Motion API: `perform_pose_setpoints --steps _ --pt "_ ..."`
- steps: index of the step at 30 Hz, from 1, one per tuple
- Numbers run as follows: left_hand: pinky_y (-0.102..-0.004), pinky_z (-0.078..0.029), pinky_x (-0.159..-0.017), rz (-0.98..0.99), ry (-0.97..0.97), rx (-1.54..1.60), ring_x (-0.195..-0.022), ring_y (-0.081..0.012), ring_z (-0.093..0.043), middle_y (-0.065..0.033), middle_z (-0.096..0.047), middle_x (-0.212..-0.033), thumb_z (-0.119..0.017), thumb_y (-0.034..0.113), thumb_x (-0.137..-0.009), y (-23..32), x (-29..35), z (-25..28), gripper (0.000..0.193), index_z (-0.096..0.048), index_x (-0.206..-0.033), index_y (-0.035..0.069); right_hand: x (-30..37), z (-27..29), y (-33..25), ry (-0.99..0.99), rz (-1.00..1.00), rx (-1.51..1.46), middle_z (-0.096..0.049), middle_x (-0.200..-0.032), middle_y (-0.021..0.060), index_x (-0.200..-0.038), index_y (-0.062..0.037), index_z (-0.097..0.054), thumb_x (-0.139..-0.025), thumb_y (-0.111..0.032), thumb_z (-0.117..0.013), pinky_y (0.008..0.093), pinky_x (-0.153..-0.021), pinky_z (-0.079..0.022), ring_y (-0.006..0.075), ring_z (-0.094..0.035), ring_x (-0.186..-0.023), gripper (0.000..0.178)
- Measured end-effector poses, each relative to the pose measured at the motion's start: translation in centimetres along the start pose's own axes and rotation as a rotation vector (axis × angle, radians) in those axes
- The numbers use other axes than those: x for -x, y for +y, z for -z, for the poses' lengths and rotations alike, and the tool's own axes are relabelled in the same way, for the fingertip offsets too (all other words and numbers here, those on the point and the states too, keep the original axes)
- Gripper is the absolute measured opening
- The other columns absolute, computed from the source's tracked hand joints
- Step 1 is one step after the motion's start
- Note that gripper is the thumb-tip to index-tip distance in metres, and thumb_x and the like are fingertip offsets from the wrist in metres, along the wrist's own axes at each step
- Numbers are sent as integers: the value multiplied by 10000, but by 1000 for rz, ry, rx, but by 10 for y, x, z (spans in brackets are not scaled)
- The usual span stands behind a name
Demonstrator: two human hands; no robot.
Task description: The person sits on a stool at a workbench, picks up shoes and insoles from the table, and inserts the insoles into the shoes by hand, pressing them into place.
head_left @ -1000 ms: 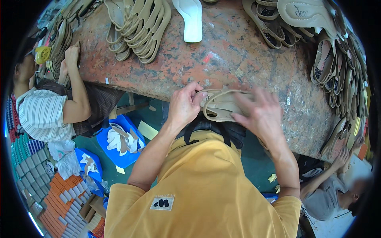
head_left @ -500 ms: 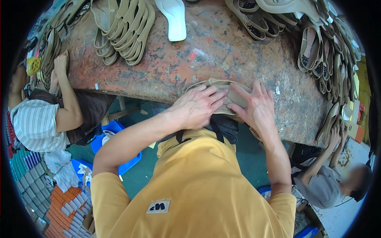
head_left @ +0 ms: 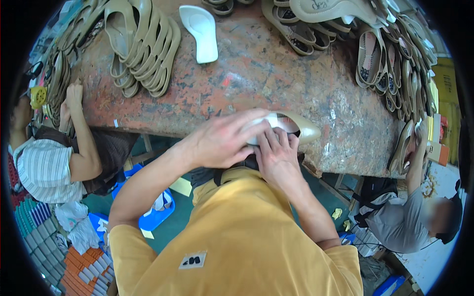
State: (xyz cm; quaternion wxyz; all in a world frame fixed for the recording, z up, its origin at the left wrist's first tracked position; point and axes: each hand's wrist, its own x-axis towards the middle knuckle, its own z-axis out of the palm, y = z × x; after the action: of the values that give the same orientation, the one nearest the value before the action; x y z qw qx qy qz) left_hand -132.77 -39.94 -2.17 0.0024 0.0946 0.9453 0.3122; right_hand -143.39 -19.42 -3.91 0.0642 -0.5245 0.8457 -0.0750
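Note:
Near the table's front edge lies a beige pointed shoe (head_left: 310, 131), its toe to the right and its opening facing up. Something white (head_left: 271, 119), perhaps an insole, shows inside its heel half. My left hand (head_left: 219, 140) is wrapped round the heel end and covers most of it. The fingers of my right hand (head_left: 277, 158) are bent close together and press at the near side of the opening; their tips are partly hidden.
Stacked beige shoes (head_left: 165, 59) and a white sole-shaped piece (head_left: 202, 39) lie on the worn table (head_left: 237, 89). More shoes (head_left: 410, 69) crowd the right side. Co-workers sit at left (head_left: 54, 155) and right (head_left: 402, 222). A blue basin (head_left: 163, 214) stands below the table.
The shoe now shows its opening and white inside, with its toe to the right. My right hand has moved left and down, from its right side to the opening. The view has shifted slightly.

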Motion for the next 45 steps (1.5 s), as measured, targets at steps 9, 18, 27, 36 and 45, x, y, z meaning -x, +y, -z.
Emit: perform_pose_setpoints --steps 9,18,27,36,45 --pt "-507 -93 -1378 -206 -143 -357 -1618 -326 -305 -182 -390 -1702 -795 429 -711 12 -74 -57 1040 -448 -1594 4 3 8 125 78 116 -354 -564 -1570 196 -1636 -58 -409 -650 -230 -973 513 -1222 -405 407 -543 -1437 1149" --pt "-608 -68 -1353 -169 -118 -478 -1629 -199 -297 -56 -340 -1754 -831 510 -709 3 -70 -73 1115 -400 -1660 116 -6 -3 126 150 11 -470 -675 -1437 163 -1605 -46 -443 -572 -196 -1014 486 -1112 -517 411 -643 -1302 1189" --pt "-613 -105 -1346 -197 -197 -556 -1598 -251 -348 -42 -446 -1681 -824 415 -720 24 -92 -64 981 -487 -1590 112 1 -3 130 161 27 -459 -656 -1470 163 -1615 -54 -437 -614 -248 -1006 487 -1131 -505 403 -624 -1341 1167" --pt "-473 -505 -1143 330 338 280 -1386 -369 -591 -168 -527 -1563 -838 42 -772 15 -15 -2 903 -471 -1593 124 3 16 130 191 216 -404 -687 -1423 134 -1339 -86 -692 -715 -321 -952 525 -1143 -475 382 -620 -1337 716" --pt "-430 -488 -1172 -308 625 542 -1432 -344 -553 -146 -553 -1530 -778 -19 -822 74 -124 25 708 -584 -1495 82 -5 100 115 -55 252 -93 -666 -1333 135 -1355 -120 -655 -715 -144 -857 528 -1114 -479 376 -601 -1316 671"
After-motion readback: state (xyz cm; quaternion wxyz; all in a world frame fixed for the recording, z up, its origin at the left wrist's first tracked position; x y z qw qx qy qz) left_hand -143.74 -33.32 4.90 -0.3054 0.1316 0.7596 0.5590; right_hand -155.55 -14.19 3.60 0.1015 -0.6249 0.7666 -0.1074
